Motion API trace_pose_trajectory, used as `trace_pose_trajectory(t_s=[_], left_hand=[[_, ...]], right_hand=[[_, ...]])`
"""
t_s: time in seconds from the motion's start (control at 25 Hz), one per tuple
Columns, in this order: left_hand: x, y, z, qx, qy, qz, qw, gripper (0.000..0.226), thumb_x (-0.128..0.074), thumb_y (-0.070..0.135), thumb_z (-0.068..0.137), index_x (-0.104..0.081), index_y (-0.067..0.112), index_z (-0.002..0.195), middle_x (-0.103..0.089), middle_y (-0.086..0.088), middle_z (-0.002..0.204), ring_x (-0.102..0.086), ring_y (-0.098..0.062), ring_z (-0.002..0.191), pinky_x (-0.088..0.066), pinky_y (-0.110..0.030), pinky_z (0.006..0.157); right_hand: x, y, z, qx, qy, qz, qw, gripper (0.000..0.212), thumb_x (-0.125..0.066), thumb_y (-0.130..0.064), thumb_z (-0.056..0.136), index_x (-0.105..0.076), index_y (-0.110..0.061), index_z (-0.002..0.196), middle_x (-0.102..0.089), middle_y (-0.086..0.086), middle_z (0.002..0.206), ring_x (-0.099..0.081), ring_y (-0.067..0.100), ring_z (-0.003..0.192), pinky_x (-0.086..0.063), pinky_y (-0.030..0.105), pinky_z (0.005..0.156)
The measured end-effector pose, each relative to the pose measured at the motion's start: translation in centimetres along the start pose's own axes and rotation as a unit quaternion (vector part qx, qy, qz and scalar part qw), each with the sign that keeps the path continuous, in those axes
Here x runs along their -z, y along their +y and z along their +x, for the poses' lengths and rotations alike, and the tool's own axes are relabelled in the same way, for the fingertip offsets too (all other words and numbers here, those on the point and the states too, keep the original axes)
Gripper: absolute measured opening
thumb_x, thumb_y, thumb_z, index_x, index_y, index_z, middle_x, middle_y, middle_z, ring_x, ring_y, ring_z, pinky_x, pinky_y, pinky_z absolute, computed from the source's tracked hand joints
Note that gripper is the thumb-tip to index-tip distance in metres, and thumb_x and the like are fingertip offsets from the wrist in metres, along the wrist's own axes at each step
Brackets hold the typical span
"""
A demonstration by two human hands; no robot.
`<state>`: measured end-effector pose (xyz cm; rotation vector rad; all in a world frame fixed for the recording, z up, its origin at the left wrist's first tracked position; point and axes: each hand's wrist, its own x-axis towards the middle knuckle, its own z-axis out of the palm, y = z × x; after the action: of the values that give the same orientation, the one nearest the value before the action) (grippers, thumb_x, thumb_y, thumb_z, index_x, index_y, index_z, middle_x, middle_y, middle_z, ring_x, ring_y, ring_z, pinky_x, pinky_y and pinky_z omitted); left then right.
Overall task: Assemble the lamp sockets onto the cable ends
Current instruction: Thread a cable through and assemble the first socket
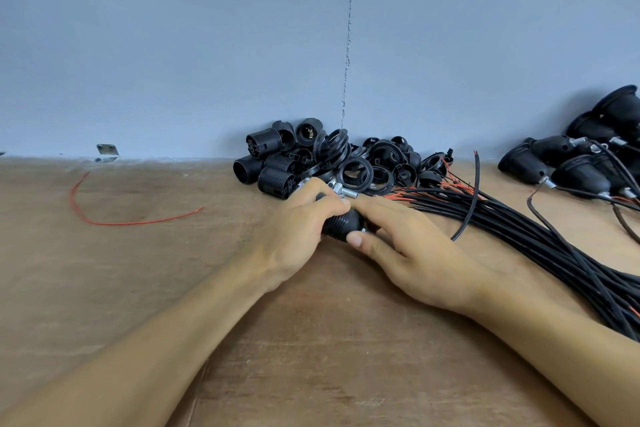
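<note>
Lamp socket [341, 226], black and ribbed, is shown held low over the wooden tabletop [329, 340] between both hands. From the left, the left hand [298, 224] is wrapped round the threaded body with its fingers curled over it, presumably to steady it against twisting. From the right, the domed cap end is pinched by the right hand [412, 250] between thumb [356, 239] and forefinger, a hold judged suited to seating the cap. Whether a cable is already threaded in cannot be told, as the joint is hidden by the fingers. Well left of the left knuckles a loose red wire [114, 217] lies curved on the board, and a small metal bracket [108, 150] is seen at the wall's foot. Just beyond the fingertips a heap of socket parts [311, 159] is banked against the wall, with a short metal tube [347, 191] at its near edge, apparently placed for easy reach. Right of the right fingers a bundle of black cables [526, 239] is laid with its stripped ends toward the heap. Farther right, finished sockets [568, 166] are set apart. The scene is closed by a grey-blue wall [173, 45] with a vertical seam [349, 45].
</note>
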<state>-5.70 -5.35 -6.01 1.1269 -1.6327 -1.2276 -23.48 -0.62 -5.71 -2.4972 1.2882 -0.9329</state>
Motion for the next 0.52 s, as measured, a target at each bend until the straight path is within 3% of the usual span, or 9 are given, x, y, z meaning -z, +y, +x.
trace_pose_trajectory(t_s=[0.12,0.28,0.36,0.44,0.52], left_hand=[[-0.1,-0.1,-0.1,-0.003,-0.003,-0.019,1.000,0.018,-0.060,0.047,0.076,-0.062,0.030,0.079,-0.056,0.018,0.068,-0.049,0.004,0.058,-0.037,-0.028,0.068],[-0.6,-0.5,0.0,-0.028,-0.011,0.002,1.000,0.008,-0.058,0.038,0.100,-0.057,0.030,0.099,-0.057,0.025,0.067,-0.048,0.007,0.053,-0.037,-0.024,0.065],[-0.7,-0.2,0.0,-0.020,-0.012,-0.012,1.000,0.005,-0.056,0.035,0.102,-0.056,0.034,0.107,-0.060,0.017,0.079,-0.049,0.004,0.052,-0.040,-0.015,0.057],[-0.6,-0.1,0.1,-0.008,-0.025,-0.043,0.999,0.023,-0.062,0.035,0.094,-0.055,0.037,0.116,-0.059,0.009,0.090,-0.052,0.000,0.054,-0.039,-0.011,0.050],[-0.4,-0.1,0.0,-0.005,-0.019,-0.043,0.999,0.046,-0.066,0.035,0.078,-0.053,0.039,0.122,-0.062,0.011,0.100,-0.056,-0.001,0.060,-0.042,-0.016,0.055]], right_hand=[[0.0,0.2,0.0,-0.001,0.007,-0.004,1.000,0.040,-0.055,-0.025,0.100,-0.053,-0.016,0.139,-0.051,-0.027,0.100,-0.047,-0.013,0.098,-0.034,0.005,0.083],[-0.2,0.8,0.0,-0.044,0.030,0.004,0.999,0.037,-0.058,-0.023,0.099,-0.055,-0.022,0.137,-0.052,-0.019,0.100,-0.048,-0.006,0.099,-0.033,0.004,0.083],[-0.1,1.0,0.0,-0.058,0.051,0.010,0.997,0.036,-0.062,-0.026,0.098,-0.058,-0.026,0.134,-0.056,-0.016,0.101,-0.050,-0.003,0.101,-0.035,0.006,0.084],[0.0,1.1,0.0,-0.070,0.060,-0.003,0.996,0.038,-0.066,-0.038,0.093,-0.059,-0.030,0.130,-0.056,-0.016,0.100,-0.053,0.001,0.097,-0.038,0.012,0.081],[0.2,1.4,0.0,-0.092,0.069,-0.038,0.993,0.042,-0.066,-0.046,0.089,-0.059,-0.034,0.129,-0.055,-0.016,0.101,-0.055,0.004,0.090,-0.043,0.022,0.079]])
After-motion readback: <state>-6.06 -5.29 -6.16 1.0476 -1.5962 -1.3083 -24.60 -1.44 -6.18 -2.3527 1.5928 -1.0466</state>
